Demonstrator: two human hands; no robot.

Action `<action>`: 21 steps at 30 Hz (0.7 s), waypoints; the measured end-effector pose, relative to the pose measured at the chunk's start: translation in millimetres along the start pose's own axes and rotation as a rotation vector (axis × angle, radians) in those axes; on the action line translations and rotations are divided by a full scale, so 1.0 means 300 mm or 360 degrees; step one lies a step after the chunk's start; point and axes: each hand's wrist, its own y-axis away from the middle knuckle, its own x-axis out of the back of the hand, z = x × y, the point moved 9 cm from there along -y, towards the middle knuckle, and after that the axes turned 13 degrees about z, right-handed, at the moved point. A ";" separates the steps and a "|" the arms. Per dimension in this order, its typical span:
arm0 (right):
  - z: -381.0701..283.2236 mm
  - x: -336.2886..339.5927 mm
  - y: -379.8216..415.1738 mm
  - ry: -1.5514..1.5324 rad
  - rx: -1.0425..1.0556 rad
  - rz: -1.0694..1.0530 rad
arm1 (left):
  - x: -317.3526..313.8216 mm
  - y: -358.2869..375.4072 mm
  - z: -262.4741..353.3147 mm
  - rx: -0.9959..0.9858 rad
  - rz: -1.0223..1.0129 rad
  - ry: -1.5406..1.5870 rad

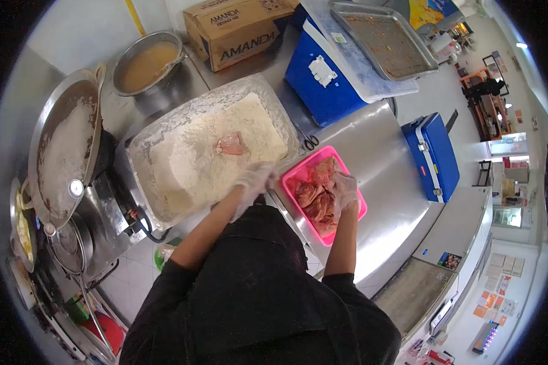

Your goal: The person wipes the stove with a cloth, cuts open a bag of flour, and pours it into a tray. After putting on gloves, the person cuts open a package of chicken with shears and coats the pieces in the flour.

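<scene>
My left hand, in a clear plastic glove, is over the near edge of a metal tray of white flour. Its fingers look loosely stretched out and hold nothing that I can see. One piece of raw chicken lies on the flour, partly dusted. To the right, a bright pink basin contains several pieces of raw chicken. My gloved right hand reaches inside the basin, its fingers curled on a piece of the meat at the right side.
A large wok with pale foamy contents stands at left. Behind it is a metal bowl of cloudy liquid. A cardboard box, a blue cooler bearing a metal tray, and scissors sit beyond. Another blue cooler is right.
</scene>
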 end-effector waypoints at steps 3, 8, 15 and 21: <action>-0.218 -0.143 0.143 0.0582 0.0540 -0.0015 | -0.131 -0.011 0.025 0.0007 -0.0004 0.0114; -0.465 -0.573 0.601 0.1063 0.1729 -0.0135 | -0.077 -0.031 0.105 -0.0111 0.0005 0.0630; -0.345 -0.687 0.559 0.0708 0.1089 -0.0183 | 0.229 -0.178 -0.066 -0.0182 0.0182 0.0894; -0.078 -0.872 0.412 0.0465 0.0611 -0.0611 | 0.315 -0.054 0.015 -0.0224 0.0471 0.0529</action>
